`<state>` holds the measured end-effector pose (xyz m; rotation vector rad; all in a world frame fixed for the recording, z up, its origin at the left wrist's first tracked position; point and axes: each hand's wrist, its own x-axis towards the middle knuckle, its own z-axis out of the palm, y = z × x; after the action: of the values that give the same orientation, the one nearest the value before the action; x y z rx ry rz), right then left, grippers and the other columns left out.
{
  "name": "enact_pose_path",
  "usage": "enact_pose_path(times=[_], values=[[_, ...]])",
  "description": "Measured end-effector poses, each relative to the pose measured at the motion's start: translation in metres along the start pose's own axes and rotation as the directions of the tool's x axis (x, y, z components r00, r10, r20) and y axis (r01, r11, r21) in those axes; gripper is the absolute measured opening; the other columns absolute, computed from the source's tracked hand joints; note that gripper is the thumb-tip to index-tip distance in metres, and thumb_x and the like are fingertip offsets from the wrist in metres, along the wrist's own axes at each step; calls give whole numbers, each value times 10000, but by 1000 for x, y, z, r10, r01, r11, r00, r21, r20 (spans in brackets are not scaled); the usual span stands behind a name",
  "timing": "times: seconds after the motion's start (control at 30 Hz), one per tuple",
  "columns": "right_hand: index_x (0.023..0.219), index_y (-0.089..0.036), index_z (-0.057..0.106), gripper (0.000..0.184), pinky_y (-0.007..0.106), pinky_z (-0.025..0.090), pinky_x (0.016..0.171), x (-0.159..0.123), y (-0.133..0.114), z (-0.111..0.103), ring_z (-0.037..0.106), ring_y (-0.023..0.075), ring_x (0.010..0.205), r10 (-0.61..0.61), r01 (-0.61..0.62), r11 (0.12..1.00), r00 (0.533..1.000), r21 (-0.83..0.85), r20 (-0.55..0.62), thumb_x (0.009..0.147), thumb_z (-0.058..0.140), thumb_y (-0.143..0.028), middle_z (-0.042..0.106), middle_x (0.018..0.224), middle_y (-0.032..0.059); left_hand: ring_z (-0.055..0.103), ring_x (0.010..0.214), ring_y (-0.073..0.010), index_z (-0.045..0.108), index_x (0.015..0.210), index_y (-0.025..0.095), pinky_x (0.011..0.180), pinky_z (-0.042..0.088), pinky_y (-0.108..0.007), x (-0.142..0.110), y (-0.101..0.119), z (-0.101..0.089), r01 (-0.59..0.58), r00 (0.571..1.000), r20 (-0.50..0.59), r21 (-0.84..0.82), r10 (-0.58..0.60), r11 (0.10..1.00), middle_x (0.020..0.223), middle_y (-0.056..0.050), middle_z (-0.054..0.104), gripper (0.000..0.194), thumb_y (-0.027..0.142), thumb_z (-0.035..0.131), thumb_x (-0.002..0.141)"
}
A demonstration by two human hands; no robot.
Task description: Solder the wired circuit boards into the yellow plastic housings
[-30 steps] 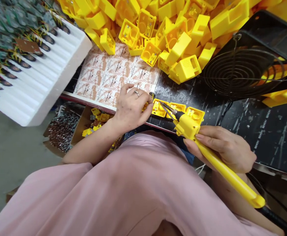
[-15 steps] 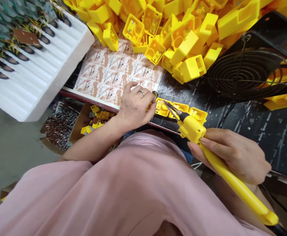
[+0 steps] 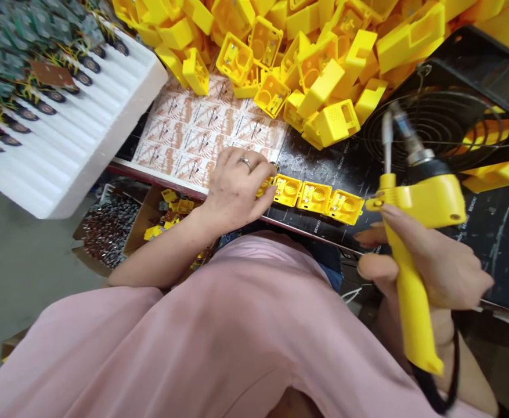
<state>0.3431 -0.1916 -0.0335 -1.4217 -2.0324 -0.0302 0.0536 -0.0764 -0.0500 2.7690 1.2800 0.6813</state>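
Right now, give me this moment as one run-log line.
left hand: fingers at left end of lined-up yellow cases; right hand: holds yellow soldering tool; tip: off cases; black fan: beyond tool

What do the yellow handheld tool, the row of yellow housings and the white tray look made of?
Yellow handheld tool: likely molded plastic, smooth satin, uniformly colored; silvery collar suggests metal.
Row of yellow housings: probably molded plastic, slightly glossy, thin walls with one-color inner features.
White tray: looks like polystyrene foam, matte, thick and grooved.
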Motion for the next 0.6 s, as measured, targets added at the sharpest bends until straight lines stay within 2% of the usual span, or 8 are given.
enact_pose_path(times=[0.1,0.17,0.27,0.37,0.4,0.47,0.53,0.6], values=[[1210,-246,708,184,215,484,602,19,6,2,590,87,499,-264,255,958,963,-132,-55,1034,692,-297,640,613,-71,630,1276,-330,653,1318,202,1097,491,-515,3,-14,-13,-80,994,66,-56,84,995,1379,-143,687,448,506,608,991],[1134,-242,696,193,223,487,596,26,12,8,627,105,545,-314,302,939,948,-166,-50,970,780,-302,683,666,-50,594,1368,-357,591,1439,197,1120,494,-519,4,-22,-11,-190,970,143,-73,198,979,1497,-181,625,609,609,608,991],[1217,-259,648,410,321,596,736,29,23,25,759,213,751,-314,311,946,949,-90,-20,892,860,-393,781,874,18,677,1263,-337,581,1477,170,999,558,-464,-2,-31,6,-340,925,161,-51,343,939,1466,-215,654,579,557,563,1046],[1264,-299,640,456,380,647,771,28,32,47,800,288,876,-363,363,932,931,7,29,875,871,-352,801,955,36,750,1046,-253,682,1349,145,866,578,-361,-17,-44,8,-425,904,47,-32,426,905,1288,-192,755,432,452,567,1069],[1262,-294,649,466,367,649,724,27,35,55,801,292,853,-368,368,930,929,16,45,860,882,-318,803,959,44,755,1001,-237,709,1301,144,840,579,-340,-24,-49,0,-427,903,41,-24,428,904,1232,-177,776,407,450,577,1067],[1267,-272,665,455,339,630,634,27,38,68,791,287,780,-389,390,921,920,-12,45,860,870,-261,803,963,61,758,927,-211,730,1256,158,786,575,-311,-39,-56,-31,-369,921,131,-14,367,929,1159,-140,800,392,465,584,1062],[1269,-279,676,414,320,617,618,29,35,76,779,267,739,-397,397,917,917,-20,26,889,840,-268,790,925,38,753,883,-190,731,1252,187,768,567,-298,-52,-67,-68,-238,930,282,-32,237,971,1126,-93,813,403,507,585,1054],[1262,-264,682,363,304,608,650,33,27,82,786,257,791,-386,386,922,922,0,32,922,807,-291,783,943,31,746,940,-190,728,1252,207,856,575,-323,-55,-92,-100,-62,934,352,-31,69,998,1165,-68,810,434,553,582,1035]])
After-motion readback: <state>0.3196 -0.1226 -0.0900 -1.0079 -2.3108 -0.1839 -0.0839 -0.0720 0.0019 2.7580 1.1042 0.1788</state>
